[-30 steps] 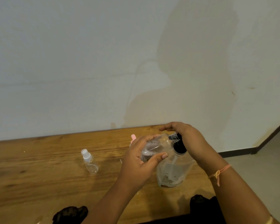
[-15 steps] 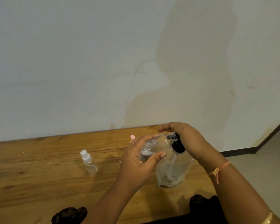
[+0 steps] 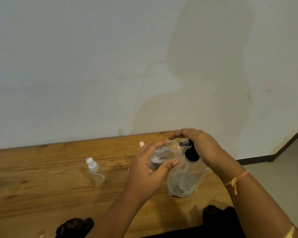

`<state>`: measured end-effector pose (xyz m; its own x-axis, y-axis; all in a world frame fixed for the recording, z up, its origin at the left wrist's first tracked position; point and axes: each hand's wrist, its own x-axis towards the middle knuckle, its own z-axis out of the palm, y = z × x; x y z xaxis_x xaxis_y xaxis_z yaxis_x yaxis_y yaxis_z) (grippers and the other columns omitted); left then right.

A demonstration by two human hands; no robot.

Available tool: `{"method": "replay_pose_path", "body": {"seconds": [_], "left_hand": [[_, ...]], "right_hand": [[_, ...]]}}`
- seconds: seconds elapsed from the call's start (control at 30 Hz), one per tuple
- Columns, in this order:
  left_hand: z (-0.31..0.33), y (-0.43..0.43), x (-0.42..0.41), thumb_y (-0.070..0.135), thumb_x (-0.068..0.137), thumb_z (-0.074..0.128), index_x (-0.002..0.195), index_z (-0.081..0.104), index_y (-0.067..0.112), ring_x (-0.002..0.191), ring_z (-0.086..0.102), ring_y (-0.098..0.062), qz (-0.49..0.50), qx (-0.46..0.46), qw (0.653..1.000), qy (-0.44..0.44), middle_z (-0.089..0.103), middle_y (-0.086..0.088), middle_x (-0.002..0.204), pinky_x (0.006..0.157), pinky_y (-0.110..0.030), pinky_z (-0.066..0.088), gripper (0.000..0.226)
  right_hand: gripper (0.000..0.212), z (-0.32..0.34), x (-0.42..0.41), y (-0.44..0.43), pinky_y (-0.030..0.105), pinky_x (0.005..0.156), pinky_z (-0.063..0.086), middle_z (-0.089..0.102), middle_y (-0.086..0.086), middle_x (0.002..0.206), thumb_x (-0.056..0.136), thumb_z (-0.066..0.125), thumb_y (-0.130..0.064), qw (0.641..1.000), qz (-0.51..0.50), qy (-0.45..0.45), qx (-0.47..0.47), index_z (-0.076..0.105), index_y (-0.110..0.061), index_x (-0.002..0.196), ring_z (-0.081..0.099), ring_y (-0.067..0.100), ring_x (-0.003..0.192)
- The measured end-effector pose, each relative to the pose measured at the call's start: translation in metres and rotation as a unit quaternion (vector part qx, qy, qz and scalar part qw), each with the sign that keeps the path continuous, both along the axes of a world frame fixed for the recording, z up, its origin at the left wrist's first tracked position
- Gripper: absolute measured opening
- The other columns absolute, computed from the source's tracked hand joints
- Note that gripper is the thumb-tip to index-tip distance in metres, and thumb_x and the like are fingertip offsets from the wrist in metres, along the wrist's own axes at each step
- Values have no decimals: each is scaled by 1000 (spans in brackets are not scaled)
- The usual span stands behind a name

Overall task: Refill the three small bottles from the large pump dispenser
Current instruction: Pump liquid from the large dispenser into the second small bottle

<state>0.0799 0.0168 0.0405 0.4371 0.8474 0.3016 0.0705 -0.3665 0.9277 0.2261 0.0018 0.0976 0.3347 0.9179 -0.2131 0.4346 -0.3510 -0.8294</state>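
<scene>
A pale, stained wall [image 3: 76, 66] is seen across the upper view, and a wooden table [image 3: 33, 186] is spread below it from eight to five o'clock. The large pump dispenser [image 3: 184, 182], clear with a black pump top, is stood on the table at five o'clock of the view. Its pump head is covered by the right hand [image 3: 201, 146], whose fingers are curved over it. At ten o'clock of the dispenser a small bottle [image 3: 165, 153] is gripped by the left hand [image 3: 144, 174], fingers and thumb wrapped round its body; it is held tilted, its neck turned to two o'clock and met by the pump top, with foamy liquid seen inside. A second small bottle, the spray-capped bottle [image 3: 95, 170], is placed on the table at nine o'clock of the dispenser, well apart from both hands. A pink cap [image 3: 141, 143] is partly hidden behind the left hand's fingers. An orange thread [image 3: 236, 179] is tied round the right wrist.
</scene>
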Motion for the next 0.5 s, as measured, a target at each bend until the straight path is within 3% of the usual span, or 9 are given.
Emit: {"method": "replay_pose_path", "body": {"seconds": [0.1,0.23,0.37,0.5], "left_hand": [[0,-1,0,18,73,75,103,58,40,102,42,28,4,12,1000,12,56,23,103,77,5,35,41],[1,-1,-2,33,68,71,104,60,41,103,53,13,-6,5,1000,-15,62,22,102,76,-2,42,39],[1,-1,-2,36,67,70,105,61,40,104,56,5,-11,-1,1000,-23,61,22,106,76,-7,46,39],[1,-2,0,25,73,74,102,57,44,103,44,26,3,13,1000,11,60,25,99,79,4,36,39]], "right_hand": [[33,0,-2,-3,34,95,40,59,11,116,95,37,-7,1000,-2,16,-16,67,-13,105,52,30,113],[35,-1,-2,-5,26,85,39,60,0,105,96,33,-10,1000,9,7,22,65,-22,105,52,20,112],[41,1,1,-5,34,101,36,58,-5,114,98,27,-16,999,-6,-13,45,65,-30,103,48,17,115],[38,-7,4,-1,30,94,39,55,-5,104,95,33,-9,998,12,-52,23,62,-34,90,50,17,106]]}}
